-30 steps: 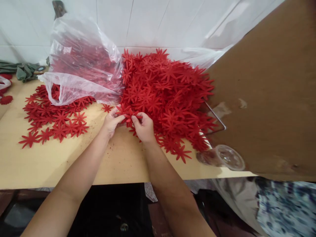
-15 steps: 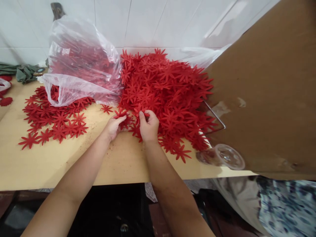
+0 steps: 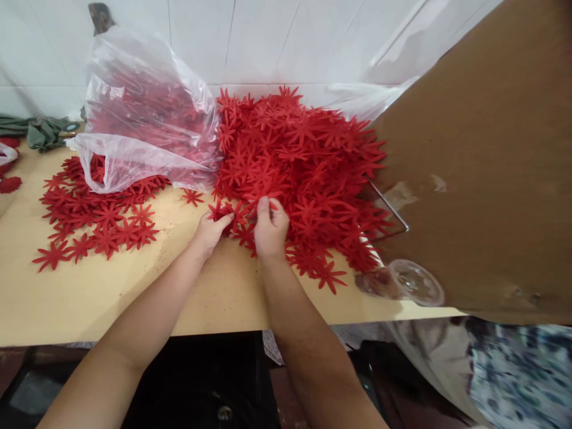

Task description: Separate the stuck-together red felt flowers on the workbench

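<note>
Hundreds of red felt flowers heap on the counter, within easy reach (a bag holds more). Left hand pinches 1 flower at the pile's near edge; right hand closes fingers on neighbouring pieces.

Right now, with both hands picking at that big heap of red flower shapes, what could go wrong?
The clear plastic cup lies on its side at the table edge, so a nudge could roll it off. The right hand and left hand pinch pieces at the rim of the red pile, where loose flowers near the front could slide to the floor. The open plastic bag could spill more onto the sorted flowers.
</note>
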Available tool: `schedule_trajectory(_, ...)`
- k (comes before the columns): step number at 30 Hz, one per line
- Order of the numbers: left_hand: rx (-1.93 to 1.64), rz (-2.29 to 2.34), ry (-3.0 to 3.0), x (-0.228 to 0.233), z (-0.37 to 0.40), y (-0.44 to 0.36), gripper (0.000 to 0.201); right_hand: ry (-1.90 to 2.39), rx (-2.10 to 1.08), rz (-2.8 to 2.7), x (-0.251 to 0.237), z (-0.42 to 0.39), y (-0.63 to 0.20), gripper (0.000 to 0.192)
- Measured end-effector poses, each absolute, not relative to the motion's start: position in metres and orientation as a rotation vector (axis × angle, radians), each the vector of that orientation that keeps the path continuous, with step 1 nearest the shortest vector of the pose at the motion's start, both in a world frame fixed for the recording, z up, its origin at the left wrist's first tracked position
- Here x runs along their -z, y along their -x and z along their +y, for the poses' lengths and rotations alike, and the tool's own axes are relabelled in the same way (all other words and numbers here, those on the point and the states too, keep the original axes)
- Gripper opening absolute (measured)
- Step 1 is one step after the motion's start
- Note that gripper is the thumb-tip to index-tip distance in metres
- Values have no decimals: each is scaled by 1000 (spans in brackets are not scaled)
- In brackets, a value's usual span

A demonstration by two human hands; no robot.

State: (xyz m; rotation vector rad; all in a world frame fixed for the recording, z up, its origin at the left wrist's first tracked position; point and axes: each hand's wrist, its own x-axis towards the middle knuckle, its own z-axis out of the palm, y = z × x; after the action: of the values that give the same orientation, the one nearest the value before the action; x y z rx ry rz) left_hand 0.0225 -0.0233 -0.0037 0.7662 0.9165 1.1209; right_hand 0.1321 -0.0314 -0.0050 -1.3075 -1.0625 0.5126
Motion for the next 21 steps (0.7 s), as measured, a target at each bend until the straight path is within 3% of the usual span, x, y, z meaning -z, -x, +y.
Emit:
schedule_trajectory(3, -1117, 969, -762, 2, -23, -21, 21, 1317, -426, -895, 4, -28, -150, 33)
schedule_trajectory(7, -1093, 1012, -791, -1, -25, -22, 18, 1393, 7, -1000, -3, -32, -161, 39)
schedule_trajectory(9, -1086, 1026, -820, -2, -25, -22, 16, 1429, 118, -1162, -7, -37, -155, 26)
schedule_trajectory(11, -1076, 1039, -842, -1, -24, -23, 13, 1429, 102, -1307, -10, -42, -146, 16)
schedule_trajectory(18, -1092, 961, -864, 3, -21, -21, 10, 1397, -10, -1209, -7, -39, -145, 20)
schedule_trajectory(21, -1094, 969, -874, 4, -21, -21, 11, 1384, -43, -1212, -10, -38, -150, 11)
